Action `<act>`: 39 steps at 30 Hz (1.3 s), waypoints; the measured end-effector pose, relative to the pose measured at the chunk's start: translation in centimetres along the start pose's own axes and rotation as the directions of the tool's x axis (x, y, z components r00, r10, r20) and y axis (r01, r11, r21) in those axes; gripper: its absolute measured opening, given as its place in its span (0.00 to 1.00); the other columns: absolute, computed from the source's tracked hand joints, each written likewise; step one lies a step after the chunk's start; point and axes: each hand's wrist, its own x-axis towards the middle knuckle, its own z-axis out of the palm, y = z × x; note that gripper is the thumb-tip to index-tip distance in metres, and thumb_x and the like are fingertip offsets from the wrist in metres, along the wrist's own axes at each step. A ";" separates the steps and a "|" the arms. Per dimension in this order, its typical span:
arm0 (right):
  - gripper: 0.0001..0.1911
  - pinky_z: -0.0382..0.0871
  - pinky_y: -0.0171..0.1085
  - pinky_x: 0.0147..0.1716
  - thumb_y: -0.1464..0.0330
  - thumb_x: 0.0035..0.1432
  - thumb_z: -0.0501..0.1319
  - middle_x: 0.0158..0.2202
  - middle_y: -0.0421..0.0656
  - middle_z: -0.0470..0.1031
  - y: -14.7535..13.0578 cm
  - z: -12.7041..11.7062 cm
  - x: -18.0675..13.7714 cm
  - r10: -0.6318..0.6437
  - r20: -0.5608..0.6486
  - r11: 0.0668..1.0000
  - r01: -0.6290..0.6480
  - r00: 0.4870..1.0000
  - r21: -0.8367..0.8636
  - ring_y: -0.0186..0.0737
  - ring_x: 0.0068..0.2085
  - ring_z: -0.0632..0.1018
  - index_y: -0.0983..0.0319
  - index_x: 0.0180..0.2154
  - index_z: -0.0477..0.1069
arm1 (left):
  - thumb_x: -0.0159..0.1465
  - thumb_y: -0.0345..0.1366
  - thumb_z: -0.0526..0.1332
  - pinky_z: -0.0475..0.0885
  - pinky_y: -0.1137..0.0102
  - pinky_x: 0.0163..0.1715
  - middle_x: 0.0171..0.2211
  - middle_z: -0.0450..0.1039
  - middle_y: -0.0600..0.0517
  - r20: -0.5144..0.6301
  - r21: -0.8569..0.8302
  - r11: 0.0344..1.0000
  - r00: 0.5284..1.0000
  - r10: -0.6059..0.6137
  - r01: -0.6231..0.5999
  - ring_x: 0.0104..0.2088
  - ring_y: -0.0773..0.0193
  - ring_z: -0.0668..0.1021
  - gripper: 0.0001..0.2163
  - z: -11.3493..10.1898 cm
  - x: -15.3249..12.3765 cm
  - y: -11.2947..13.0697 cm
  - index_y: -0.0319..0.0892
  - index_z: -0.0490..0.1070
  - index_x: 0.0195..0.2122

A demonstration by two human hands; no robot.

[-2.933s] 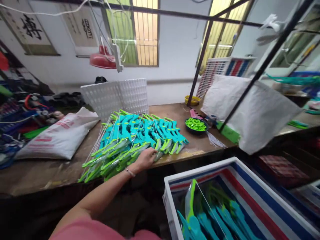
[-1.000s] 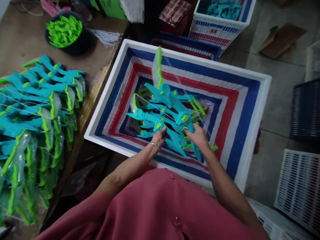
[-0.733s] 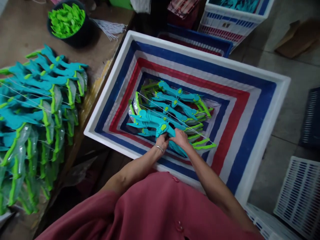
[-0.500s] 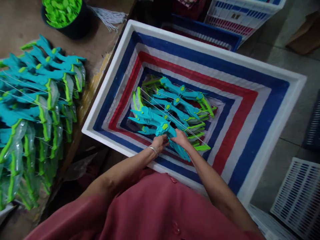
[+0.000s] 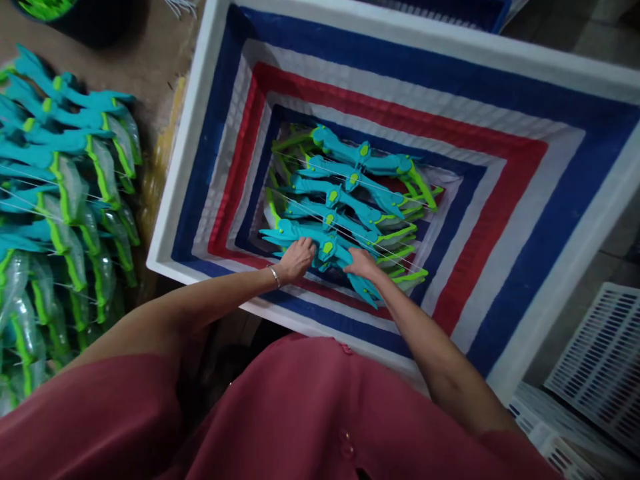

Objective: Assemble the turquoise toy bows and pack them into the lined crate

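Several teal and green toy bows (image 5: pixel 350 193), each in a clear bag, lie stacked flat at the bottom of a deep white crate (image 5: pixel 175 200) with blue, red and white striped walls. My left hand (image 5: pixel 297 257) is curled over the left limb of the nearest bow (image 5: pixel 325 247). My right hand (image 5: pixel 361 263) is closed on the same bow just right of its green-dotted grip. Both forearms reach down into the crate over its near rim. A thin bracelet shows on my left wrist.
A large pile of the same bagged bows (image 5: pixel 60 187) covers the wooden table (image 5: pixel 150 60) on the left. A black bowl (image 5: pixel 100 20) sits at the table's top edge. A white perforated crate (image 5: pixel 600 360) stands on the floor at lower right.
The bows held up over the crate a second ago now lie flat on the stack. Both hands have sunk lower and closer together. The view has moved nearer to the crate.
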 end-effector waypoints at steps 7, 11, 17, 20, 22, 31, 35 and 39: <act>0.24 0.68 0.36 0.39 0.64 0.53 0.74 0.50 0.49 0.81 0.3 3.4 1.4 -0.001 0.085 1.000 0.002 0.996 -0.007 0.50 0.49 0.81 0.60 0.50 0.73 | 0.69 0.26 0.51 0.61 0.54 0.63 0.64 0.64 0.30 0.124 0.131 0.988 0.990 0.069 -0.085 0.63 0.43 0.68 0.24 4.3 -0.4 -1.1 0.28 0.64 0.66; 0.24 0.68 0.36 0.39 0.64 0.55 0.73 0.48 0.50 0.82 0.4 4.0 1.8 0.019 0.076 1.000 -0.019 0.997 -0.008 0.50 0.48 0.81 0.60 0.51 0.73 | 0.67 0.28 0.55 0.57 0.49 0.67 0.69 0.58 0.28 0.163 0.162 0.983 0.985 0.056 -0.083 0.68 0.39 0.63 0.30 5.8 0.2 -1.5 0.26 0.57 0.71; 0.23 0.68 0.36 0.38 0.65 0.54 0.74 0.46 0.46 0.82 1.0 4.2 2.4 -0.004 0.052 1.000 0.004 0.999 0.000 0.49 0.47 0.81 0.59 0.51 0.73 | 0.69 0.27 0.52 0.61 0.49 0.66 0.69 0.60 0.29 0.158 0.225 0.970 0.986 0.060 -0.095 0.69 0.41 0.64 0.28 6.7 1.5 -2.0 0.29 0.59 0.70; 0.24 0.67 0.36 0.37 0.64 0.54 0.74 0.45 0.46 0.82 1.3 4.4 2.7 -0.016 0.041 1.000 0.016 0.999 0.004 0.50 0.47 0.81 0.59 0.51 0.73 | 0.69 0.26 0.50 0.66 0.54 0.62 0.63 0.67 0.29 0.147 0.227 0.968 0.986 0.076 -0.109 0.65 0.44 0.69 0.26 6.8 2.1 -2.2 0.28 0.61 0.69; 0.21 0.67 0.36 0.37 0.64 0.56 0.72 0.44 0.46 0.82 1.4 4.2 2.5 -0.027 0.028 1.000 0.027 0.999 0.007 0.50 0.46 0.81 0.60 0.50 0.73 | 0.69 0.25 0.50 0.68 0.55 0.60 0.60 0.69 0.31 0.142 0.220 0.969 0.986 0.082 -0.113 0.61 0.46 0.72 0.25 6.9 2.5 -2.3 0.31 0.64 0.67; 0.18 0.67 0.40 0.45 0.65 0.65 0.60 0.48 0.53 0.80 3.4 -2.2 -1.1 0.023 -0.259 1.000 -0.021 0.966 0.012 0.54 0.50 0.79 0.63 0.55 0.70 | 0.71 0.27 0.50 0.68 0.51 0.55 0.60 0.68 0.34 0.136 0.217 0.969 0.987 0.087 -0.115 0.60 0.44 0.70 0.21 6.0 4.4 -4.4 0.40 0.68 0.63; 0.17 0.67 0.41 0.41 0.64 0.63 0.61 0.42 0.52 0.81 4.7 -4.4 -2.2 0.060 -0.516 0.998 -0.051 0.854 0.033 0.55 0.45 0.80 0.63 0.52 0.71 | 0.70 0.25 0.50 0.67 0.54 0.56 0.62 0.67 0.37 0.156 0.201 0.967 0.980 0.125 -0.156 0.60 0.47 0.70 0.20 6.2 5.0 -4.6 0.40 0.69 0.61; 0.13 0.66 0.40 0.38 0.62 0.62 0.62 0.40 0.51 0.82 5.1 -3.9 -2.2 0.103 -0.546 0.994 -0.071 0.832 0.079 0.53 0.41 0.81 0.61 0.46 0.73 | 0.66 0.24 0.54 0.68 0.55 0.54 0.59 0.69 0.35 0.174 0.194 0.972 0.980 0.098 -0.132 0.57 0.46 0.72 0.20 7.1 5.7 -4.2 0.35 0.68 0.59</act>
